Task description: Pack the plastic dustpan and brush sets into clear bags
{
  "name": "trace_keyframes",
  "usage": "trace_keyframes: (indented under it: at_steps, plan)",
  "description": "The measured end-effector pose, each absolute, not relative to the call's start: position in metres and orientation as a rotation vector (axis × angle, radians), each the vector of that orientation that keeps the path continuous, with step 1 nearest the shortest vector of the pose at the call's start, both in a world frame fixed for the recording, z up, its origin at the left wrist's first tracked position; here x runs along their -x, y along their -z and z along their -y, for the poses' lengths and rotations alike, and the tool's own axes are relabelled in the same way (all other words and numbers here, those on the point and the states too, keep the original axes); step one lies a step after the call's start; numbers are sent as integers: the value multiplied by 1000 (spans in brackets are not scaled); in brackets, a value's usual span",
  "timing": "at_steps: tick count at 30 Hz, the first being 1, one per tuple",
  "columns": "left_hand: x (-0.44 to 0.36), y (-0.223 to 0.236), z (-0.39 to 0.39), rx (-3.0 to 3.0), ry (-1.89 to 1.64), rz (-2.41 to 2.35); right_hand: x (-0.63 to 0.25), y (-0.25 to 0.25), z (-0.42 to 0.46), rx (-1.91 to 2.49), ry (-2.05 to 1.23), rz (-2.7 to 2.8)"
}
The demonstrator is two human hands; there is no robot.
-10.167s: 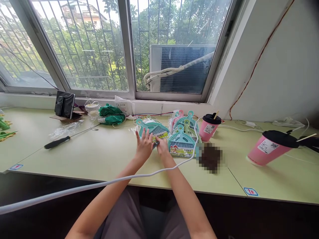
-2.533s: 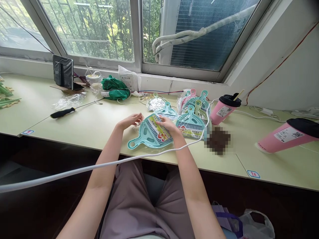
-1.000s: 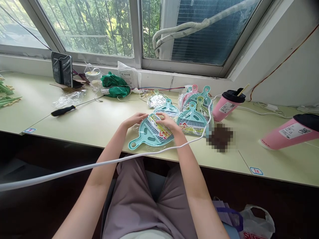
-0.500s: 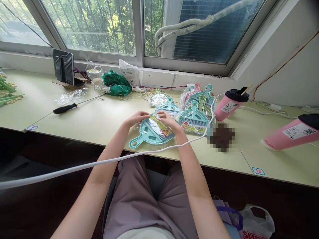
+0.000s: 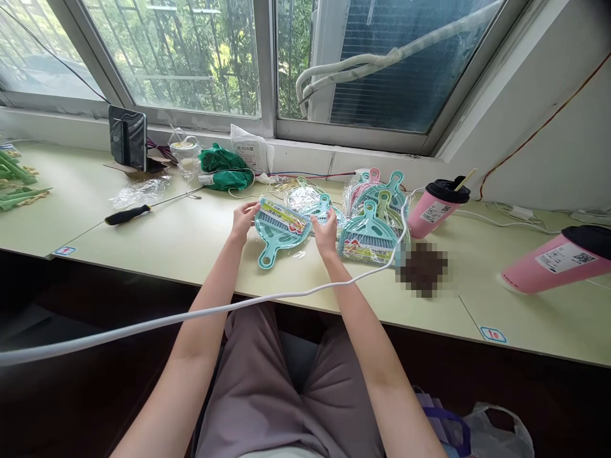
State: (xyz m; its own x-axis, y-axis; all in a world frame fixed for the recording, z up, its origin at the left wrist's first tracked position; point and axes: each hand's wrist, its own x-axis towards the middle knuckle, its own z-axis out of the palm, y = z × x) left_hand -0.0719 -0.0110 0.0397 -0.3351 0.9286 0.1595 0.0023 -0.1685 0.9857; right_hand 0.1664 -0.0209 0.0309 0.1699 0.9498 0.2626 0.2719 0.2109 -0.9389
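Note:
A turquoise dustpan and brush set (image 5: 281,236) in clear plastic wrap is between my hands, its handle pointing toward me and its printed label along the far edge. My left hand (image 5: 243,221) grips its left corner, thumb near the label. At the right edge, my right hand (image 5: 325,236) holds the wrap, its thumb raised and the other fingers partly hidden. Just right of that hand lies another wrapped dustpan set (image 5: 368,232). Behind the held set is a further turquoise set (image 5: 324,205), partly covered.
More wrapped sets (image 5: 382,187) are piled at the back. A white cable (image 5: 277,296) crosses in front of my forearms. Two pink cups (image 5: 433,210) are on the right. A screwdriver (image 5: 128,215), green bundle (image 5: 224,166) and propped-up tablet (image 5: 128,138) sit left on the table (image 5: 200,245).
The held dustpan set has turned so its handle points more toward me, and it has shifted slightly left and away. My hands have moved apart to its two sides.

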Motion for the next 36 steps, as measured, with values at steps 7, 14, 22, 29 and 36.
trace_keyframes:
  at_steps: [7, 14, 22, 29, 36]
  plan:
    - [67, -46, 17, -1137, -1594, -1327, -164, -15, 7, 1278, -1265, 1167]
    - [66, -44, 18, -1211, -1438, -1313, -167, -16, 4, 1191, -1337, 1056]
    - [64, -43, 16, -1188, -1443, -1217, -169, -25, 13, 1163, -1375, 1063]
    - [64, -45, 20, -1148, -1424, -1163, -174, -31, 18, 1129, -1412, 1120]
    - [64, -44, 21, -1226, -1358, -1175, -179, -28, 11, 1124, -1382, 1122]
